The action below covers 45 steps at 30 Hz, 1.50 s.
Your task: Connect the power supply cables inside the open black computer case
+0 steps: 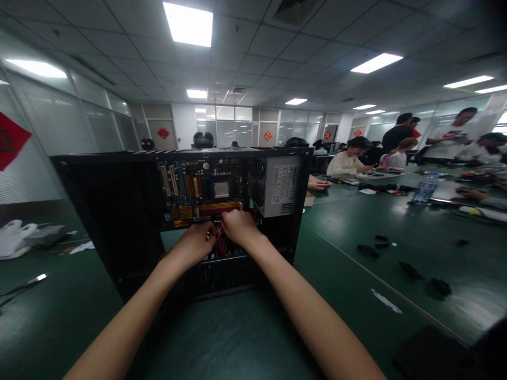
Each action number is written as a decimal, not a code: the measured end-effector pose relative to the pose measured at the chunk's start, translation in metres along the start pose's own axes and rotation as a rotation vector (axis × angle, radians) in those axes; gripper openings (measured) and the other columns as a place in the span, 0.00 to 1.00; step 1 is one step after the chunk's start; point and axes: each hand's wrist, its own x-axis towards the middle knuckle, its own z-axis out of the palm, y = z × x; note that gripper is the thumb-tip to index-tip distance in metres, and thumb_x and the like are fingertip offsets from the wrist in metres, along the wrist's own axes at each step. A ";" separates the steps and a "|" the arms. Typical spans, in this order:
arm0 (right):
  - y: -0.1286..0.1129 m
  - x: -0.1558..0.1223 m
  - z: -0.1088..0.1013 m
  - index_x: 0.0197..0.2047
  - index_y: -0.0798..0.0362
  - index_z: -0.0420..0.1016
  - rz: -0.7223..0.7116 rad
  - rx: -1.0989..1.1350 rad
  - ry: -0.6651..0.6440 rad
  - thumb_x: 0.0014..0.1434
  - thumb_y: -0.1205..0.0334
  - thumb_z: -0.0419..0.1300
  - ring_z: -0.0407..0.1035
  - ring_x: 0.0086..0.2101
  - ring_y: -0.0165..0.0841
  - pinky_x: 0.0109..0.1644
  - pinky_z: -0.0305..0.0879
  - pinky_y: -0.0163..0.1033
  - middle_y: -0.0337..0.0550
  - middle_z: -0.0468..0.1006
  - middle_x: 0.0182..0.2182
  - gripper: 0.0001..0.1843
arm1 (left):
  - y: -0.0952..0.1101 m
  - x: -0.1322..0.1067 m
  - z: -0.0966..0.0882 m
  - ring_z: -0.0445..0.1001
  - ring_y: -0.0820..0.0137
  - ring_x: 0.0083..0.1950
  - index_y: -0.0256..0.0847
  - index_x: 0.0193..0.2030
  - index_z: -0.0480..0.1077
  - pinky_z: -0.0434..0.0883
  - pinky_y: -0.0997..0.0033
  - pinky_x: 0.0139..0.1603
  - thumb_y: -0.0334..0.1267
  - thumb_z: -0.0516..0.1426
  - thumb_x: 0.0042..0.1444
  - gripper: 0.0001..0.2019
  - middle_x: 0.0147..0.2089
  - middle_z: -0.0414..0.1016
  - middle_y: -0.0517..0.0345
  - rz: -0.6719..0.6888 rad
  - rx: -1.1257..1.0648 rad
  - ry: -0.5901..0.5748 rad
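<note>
An open black computer case (119, 211) stands on the green table (245, 338), its side off. Inside show the motherboard (202, 192) and a grey power supply (279, 184). Both my hands reach into the case below the motherboard. My left hand (196, 243) is closed beside a bundle of red and coloured cables (219, 244). My right hand (237, 226) is closed with its fingers at the board's lower edge, touching the same cables. What each hand grips is hidden by the fingers.
Small black parts (368, 249) lie scattered on the table to the right, with a white scrap (386, 301). Several people sit and stand at the far right of the table. White items (16, 237) lie at the far left. A water bottle (425, 189) stands at the right.
</note>
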 end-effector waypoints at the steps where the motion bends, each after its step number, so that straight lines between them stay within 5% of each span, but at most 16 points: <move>1: 0.000 0.000 0.000 0.47 0.55 0.77 0.003 0.005 -0.001 0.69 0.60 0.48 0.78 0.43 0.43 0.45 0.71 0.42 0.58 0.81 0.41 0.17 | -0.001 0.000 0.001 0.75 0.58 0.49 0.41 0.42 0.70 0.65 0.64 0.47 0.33 0.51 0.58 0.09 0.46 0.79 0.48 0.010 0.009 0.010; 6: 0.001 -0.001 0.001 0.47 0.56 0.77 -0.004 0.006 0.019 0.69 0.59 0.48 0.78 0.43 0.43 0.45 0.71 0.43 0.57 0.81 0.41 0.17 | -0.007 0.002 0.005 0.73 0.54 0.55 0.40 0.45 0.72 0.65 0.60 0.53 0.36 0.50 0.60 0.12 0.51 0.77 0.44 -0.015 0.047 -0.006; 26: 0.002 0.001 0.004 0.45 0.55 0.77 -0.013 0.003 0.051 0.68 0.57 0.50 0.78 0.41 0.44 0.41 0.71 0.42 0.54 0.82 0.40 0.16 | 0.004 0.000 0.000 0.77 0.55 0.50 0.40 0.47 0.74 0.69 0.63 0.44 0.42 0.47 0.65 0.16 0.49 0.79 0.43 -0.150 0.159 -0.075; 45: 0.003 0.002 0.004 0.46 0.54 0.76 0.021 0.027 0.017 0.69 0.58 0.48 0.78 0.43 0.43 0.44 0.70 0.42 0.54 0.81 0.41 0.16 | -0.014 0.006 0.002 0.78 0.61 0.40 0.41 0.40 0.79 0.61 0.69 0.34 0.46 0.51 0.62 0.17 0.39 0.81 0.50 0.017 0.092 -0.142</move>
